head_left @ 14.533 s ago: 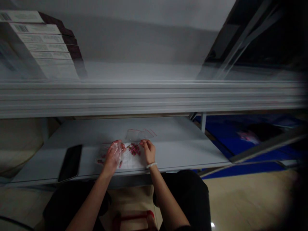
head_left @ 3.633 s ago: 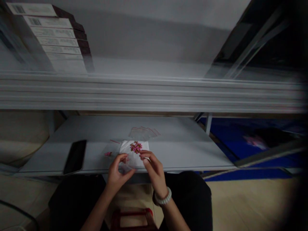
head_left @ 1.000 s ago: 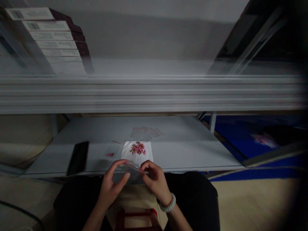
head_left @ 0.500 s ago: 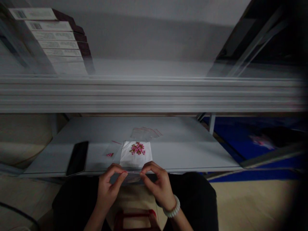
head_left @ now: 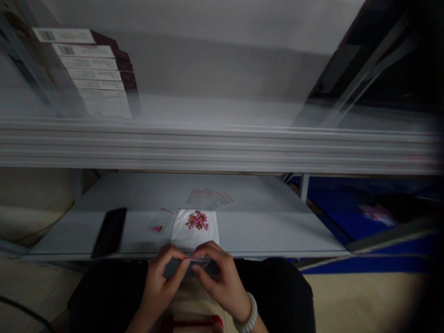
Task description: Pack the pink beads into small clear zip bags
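My left hand (head_left: 162, 277) and my right hand (head_left: 218, 276) both pinch the top edge of a small clear zip bag (head_left: 187, 267), held over my lap just below the shelf's front edge. Their fingertips nearly meet at the bag's mouth. On the grey shelf (head_left: 263, 222) just beyond lies a white sheet (head_left: 196, 233) with a heap of small pink beads (head_left: 197, 220). A filled small bag with pink beads (head_left: 157, 228) lies left of the sheet. A fan of empty zip bags (head_left: 210, 197) with red strips lies behind it.
A black phone (head_left: 109, 232) lies flat at the shelf's left front. An upper shelf (head_left: 222, 145) crosses the view, with a stack of flat boxes (head_left: 86, 69) on its left. A red stool (head_left: 194, 321) shows between my knees; blue matting (head_left: 347, 208) lies to the right.
My hands have drawn the clear bag back from the white sheet toward my lap, and the fingers have closed together along its top edge.
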Demonstrator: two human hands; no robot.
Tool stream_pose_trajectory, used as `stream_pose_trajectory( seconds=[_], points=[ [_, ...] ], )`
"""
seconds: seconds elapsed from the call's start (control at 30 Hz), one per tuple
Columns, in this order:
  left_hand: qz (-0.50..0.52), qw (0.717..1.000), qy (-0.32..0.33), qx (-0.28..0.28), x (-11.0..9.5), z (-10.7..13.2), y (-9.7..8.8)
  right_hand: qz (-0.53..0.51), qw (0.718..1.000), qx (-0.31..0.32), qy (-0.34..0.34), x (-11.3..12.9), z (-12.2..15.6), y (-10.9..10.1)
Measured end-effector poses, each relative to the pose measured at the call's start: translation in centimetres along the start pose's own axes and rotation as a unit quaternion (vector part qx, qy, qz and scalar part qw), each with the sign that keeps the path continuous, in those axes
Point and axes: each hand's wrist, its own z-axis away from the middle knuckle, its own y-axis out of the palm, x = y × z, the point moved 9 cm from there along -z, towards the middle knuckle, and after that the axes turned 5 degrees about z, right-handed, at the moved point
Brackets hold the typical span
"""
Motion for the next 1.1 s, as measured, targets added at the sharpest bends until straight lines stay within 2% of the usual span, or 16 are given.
stream_pose_trajectory(
  seconds=[0.2,0.43,0.53,0.7,0.83,0.97,1.1],
  points=[
    [-0.011,1.000,0.009,0.011,-0.6,0.2,1.0,0.007,1.000,0.001,0.013,-0.4,-0.2,0.7],
    [0.015,0.998,-0.009,0.059,-0.5,-0.2,1.5,0.024,1.000,0.009,0.002,-0.1,0.3,0.4],
    [0.004,0.999,-0.008,0.050,-0.4,-0.3,1.1,0.017,1.000,-0.004,0.012,-0.5,0.5,0.3],
    [-0.016,1.000,0.003,-0.010,0.4,-0.2,-0.4,-0.007,0.997,-0.053,0.057,-2.4,0.7,-0.4],
    [-0.003,1.000,0.002,0.002,1.5,-0.3,-0.6,0.010,0.998,-0.065,0.012,-3.0,1.2,-0.6],
    [-0.016,1.000,0.018,0.012,1.3,-0.5,-0.7,0.018,0.995,-0.091,-0.025,-2.8,1.6,-1.2],
    [-0.018,1.000,0.009,0.001,0.7,-0.5,-0.9,-0.032,0.996,-0.075,0.040,-3.2,1.1,-1.1]
  ],
)
